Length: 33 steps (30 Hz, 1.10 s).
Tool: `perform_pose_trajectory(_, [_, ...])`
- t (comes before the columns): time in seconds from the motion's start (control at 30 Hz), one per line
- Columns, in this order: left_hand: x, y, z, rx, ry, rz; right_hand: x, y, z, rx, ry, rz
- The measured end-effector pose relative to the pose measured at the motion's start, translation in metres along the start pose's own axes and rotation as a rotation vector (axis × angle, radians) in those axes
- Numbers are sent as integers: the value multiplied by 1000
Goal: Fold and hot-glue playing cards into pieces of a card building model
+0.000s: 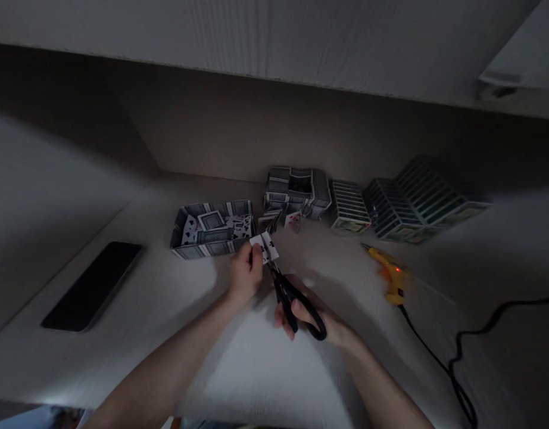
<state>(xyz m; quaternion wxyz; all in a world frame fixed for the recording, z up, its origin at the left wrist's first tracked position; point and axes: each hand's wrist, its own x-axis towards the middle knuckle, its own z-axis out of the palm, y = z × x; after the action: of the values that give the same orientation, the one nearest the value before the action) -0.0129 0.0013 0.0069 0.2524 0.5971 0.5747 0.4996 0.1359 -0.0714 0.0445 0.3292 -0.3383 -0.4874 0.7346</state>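
Observation:
My left hand [246,271] pinches a white playing card [270,246] with black club pips by its left edge. Black-handled scissors [289,295] are in my right hand [306,310], the fingers through the handle loops. Their blades meet the card's lower edge, and a slit seems to run up through it. Just behind my left hand stands an open box [203,250] built of patterned card backs, with several loose cards [214,235] in it. Beyond the held card lie some bent cards [271,220] and a red-pip card [293,221].
A second card-built box [286,196] with an opening stands against the back wall. Right of it are striped card structures [349,202] and a stepped one [417,205]. A yellow glue gun [393,274] with a red light trails a black cord [424,342]. A phone [93,286] lies at left.

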Motion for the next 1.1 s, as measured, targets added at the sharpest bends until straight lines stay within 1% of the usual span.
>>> perform_pose_trajectory(0.27, [0,2,1,0,-21,10,2,3,0,10,25,19])
perform_pose_trajectory(0.43, [1,1,-1,-18,-43,4,2,1,0,-5,37,-2])
perform_pose_trajectory(0.57, [1,-1,-1,-27,-37,4,3,0,-1,-16,20,5])
perform_pose_trajectory(0.8, [1,2,-1,-10,-30,-9,4,9,-3,14,-6,-7])
perform_pose_trajectory(0.97, [0,3,0,-18,-60,-10,4,6,-1,24,6,-10])
perform_pose_trajectory(1.1, [1,3,0,-18,-56,-20,5,4,1,23,17,-4])
